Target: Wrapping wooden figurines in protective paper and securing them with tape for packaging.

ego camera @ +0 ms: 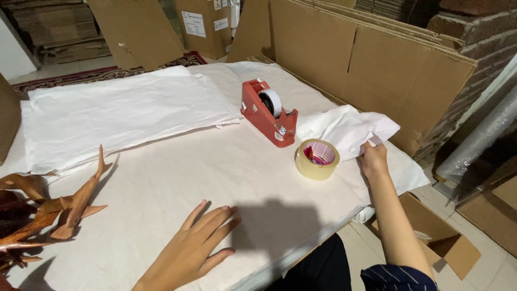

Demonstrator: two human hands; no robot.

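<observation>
Right hand (373,157) pinches edge of crumpled white paper (344,129) at right side of table (177,178), just beyond clear tape roll (317,159). Left hand (196,245) lies flat, fingers spread, on large paper sheet – holding nothing. Red tape dispenser (267,113) stands near roll; carved wooden pieces (54,207) lie at left edge, well apart. Step in hand, judging by grip – drawing wrapping sheet toward middle. Next move likely calls for smoothing sheet flat, wood piece brought onto it.
</observation>
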